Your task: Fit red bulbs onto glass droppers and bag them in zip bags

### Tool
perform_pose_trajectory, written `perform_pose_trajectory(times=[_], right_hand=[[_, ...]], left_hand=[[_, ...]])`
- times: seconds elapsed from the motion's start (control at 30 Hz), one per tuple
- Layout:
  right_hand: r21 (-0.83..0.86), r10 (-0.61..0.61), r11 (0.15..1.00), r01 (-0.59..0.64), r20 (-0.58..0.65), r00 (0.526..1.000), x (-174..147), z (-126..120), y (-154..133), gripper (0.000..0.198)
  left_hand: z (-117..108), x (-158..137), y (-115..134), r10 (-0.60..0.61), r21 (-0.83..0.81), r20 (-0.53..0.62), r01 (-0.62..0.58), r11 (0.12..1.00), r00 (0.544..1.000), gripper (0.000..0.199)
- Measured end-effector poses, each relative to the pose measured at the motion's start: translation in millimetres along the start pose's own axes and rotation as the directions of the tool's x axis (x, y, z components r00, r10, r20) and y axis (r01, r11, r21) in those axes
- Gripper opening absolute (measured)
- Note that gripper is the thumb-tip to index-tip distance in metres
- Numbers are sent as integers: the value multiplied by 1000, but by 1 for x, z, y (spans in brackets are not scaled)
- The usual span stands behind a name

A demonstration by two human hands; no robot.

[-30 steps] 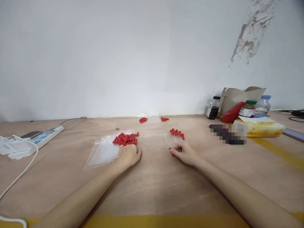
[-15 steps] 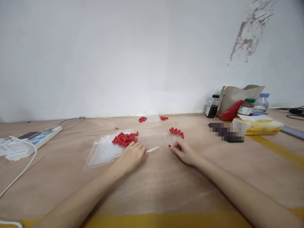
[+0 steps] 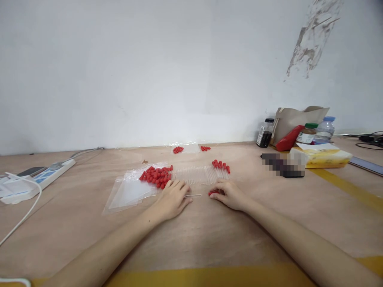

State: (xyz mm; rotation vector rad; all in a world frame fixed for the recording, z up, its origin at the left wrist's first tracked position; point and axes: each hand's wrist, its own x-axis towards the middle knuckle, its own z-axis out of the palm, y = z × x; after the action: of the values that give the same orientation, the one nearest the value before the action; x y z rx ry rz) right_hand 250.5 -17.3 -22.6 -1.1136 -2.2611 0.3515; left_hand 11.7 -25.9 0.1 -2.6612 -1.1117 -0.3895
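Fingers (image 3: 186, 189) pinched on both sides, most of the row bare

At far left, our power strip (image 3: 56, 175) lies well apart from the work. Next come flat plastic bags (image 3: 127, 195), a pile of loose red caps (image 3: 155, 175) over their right part. Just beside that pile, our left hand (image 3: 173, 199) has thumb and fingers drawn together, pinching a thin clear tube (image 3: 196, 195) whose bare end points right; we cannot tell whether it touches the table (image 3: 194, 239). Behind it runs the row of clear tubes (image 3: 194, 175), mostly showing no red. Our right hand (image 3: 229, 194) curls in front of the row's right part, thumb and fingertips pinching a single red cap (image 3: 212, 193). Tube and cap are apart, so this pair is not yet joined. Just behind that hand, about five capped tubes (image 3: 220, 165) end the row. We judge only a small share done, with most of the tubes and the whole pile left. Farther right sits our yellow tissue pack (image 3: 329, 158).
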Motion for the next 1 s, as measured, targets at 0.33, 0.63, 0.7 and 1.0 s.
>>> perform_pose_trajectory(times=[0.33,0.63,0.7,1.0], right_hand=[[59,19,998,-11,-143,990,0,7,-3,8],[133,-72,986,97,-178,981,-1,15,-14,13],[130,-107,983,128,-160,981,-1,14,-16,14],[146,-140,977,159,-133,981,-3,15,-19,13]], left_hand=[[18,2,6,-135,-259,-66,114,959,989,13],[17,-4,9,-72,-301,-218,3,954,973,10],[16,-4,9,-64,-299,-226,-7,954,972,12],[22,-4,5,-24,-300,-215,-43,953,976,18]])
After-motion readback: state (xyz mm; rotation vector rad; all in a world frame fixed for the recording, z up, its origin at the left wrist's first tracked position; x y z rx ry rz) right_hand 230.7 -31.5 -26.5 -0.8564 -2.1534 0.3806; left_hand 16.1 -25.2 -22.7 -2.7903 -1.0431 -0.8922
